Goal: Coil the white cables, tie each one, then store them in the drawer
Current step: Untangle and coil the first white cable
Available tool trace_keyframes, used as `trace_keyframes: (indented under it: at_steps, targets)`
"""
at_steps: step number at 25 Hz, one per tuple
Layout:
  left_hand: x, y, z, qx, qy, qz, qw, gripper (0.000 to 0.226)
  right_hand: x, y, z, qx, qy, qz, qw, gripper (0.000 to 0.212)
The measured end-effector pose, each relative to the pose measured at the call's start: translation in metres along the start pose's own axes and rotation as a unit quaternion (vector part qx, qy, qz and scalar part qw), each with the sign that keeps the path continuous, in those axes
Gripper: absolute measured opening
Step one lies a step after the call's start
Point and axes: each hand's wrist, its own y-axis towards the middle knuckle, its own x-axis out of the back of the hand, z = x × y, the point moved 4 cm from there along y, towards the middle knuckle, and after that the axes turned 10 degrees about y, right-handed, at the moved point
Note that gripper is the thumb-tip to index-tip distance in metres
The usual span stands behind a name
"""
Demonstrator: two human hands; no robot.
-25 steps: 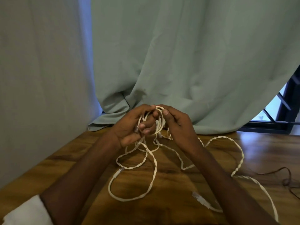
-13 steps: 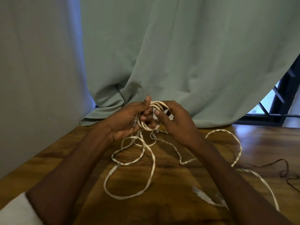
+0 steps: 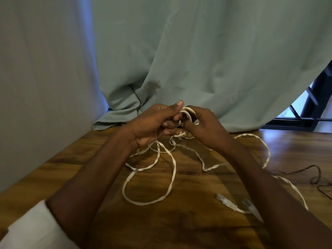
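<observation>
Both of my hands meet above the far part of the bench (image 3: 75, 159), my left hand (image 3: 152, 124) and right hand (image 3: 206, 126) each curled round the small coil (image 3: 187, 114) of white cable between them. The rest of the white cable (image 3: 172, 168) trails from my hands in loose loops on the bench, its plug ends (image 3: 227, 203) lying nearer me than the coil, under my right forearm.

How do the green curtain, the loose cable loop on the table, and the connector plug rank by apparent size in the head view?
Largest to smallest:
1. green curtain
2. loose cable loop
3. connector plug
</observation>
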Motion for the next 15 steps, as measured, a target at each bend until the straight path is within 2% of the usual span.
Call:
trace_keyframes:
  at_steps: [3,6,9,11,15]
  targets:
    - [0.004,0.003,0.002,0.013,-0.083,0.016,0.996,0.050,-0.002,0.002,-0.002,-0.033,0.084,-0.029,0.995,0.017]
    - [0.002,0.003,0.005,0.036,-0.168,0.059,0.983,0.051,-0.005,0.003,-0.003,-0.053,0.114,-0.056,0.990,0.017]
    - [0.005,0.002,0.008,0.019,-0.189,0.067,0.979,0.041,-0.001,-0.001,0.000,-0.040,0.170,-0.055,0.983,0.016]
    - [0.008,0.002,0.009,0.012,-0.211,0.072,0.975,0.036,0.009,-0.004,0.001,-0.015,0.227,-0.074,0.971,0.025]
    - [0.009,0.004,0.015,0.029,-0.180,0.080,0.980,0.043,0.015,-0.007,-0.002,0.033,0.157,-0.159,0.974,0.014]
